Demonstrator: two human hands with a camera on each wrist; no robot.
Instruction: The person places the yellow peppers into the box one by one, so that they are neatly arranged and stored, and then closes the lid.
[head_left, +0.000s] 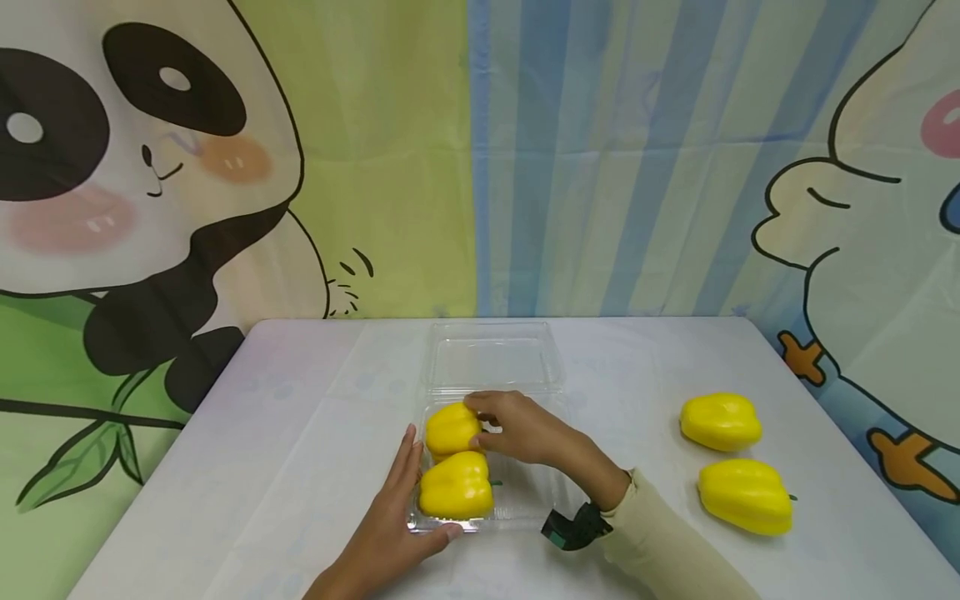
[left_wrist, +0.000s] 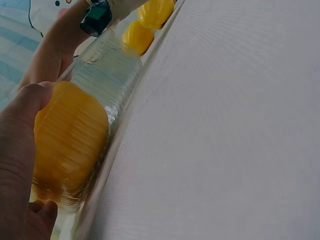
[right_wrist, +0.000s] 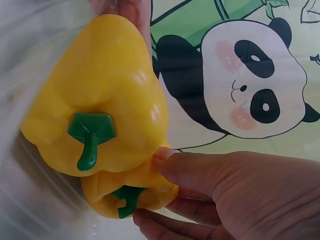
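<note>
A clear plastic clamshell box [head_left: 525,504] lies unfolded on the table, its lid [head_left: 495,358] flat toward the back. Two yellow bell peppers sit along its left side: a front pepper [head_left: 456,486] and a back pepper [head_left: 452,429]. My right hand [head_left: 525,429] pinches the back pepper at its stem end between thumb and fingers; in the right wrist view its green stem [right_wrist: 128,200] shows beside them. My left hand [head_left: 390,508] spans the box's front left corner, fingers extended along the left side and thumb [left_wrist: 30,100] at the front wall.
Two more yellow bell peppers, a farther one [head_left: 722,422] and a nearer one [head_left: 745,497], lie on the white table [head_left: 630,367] to the right. A dark wrist device [head_left: 573,527] sits at the right sleeve. Behind hangs a cartoon curtain [head_left: 405,150].
</note>
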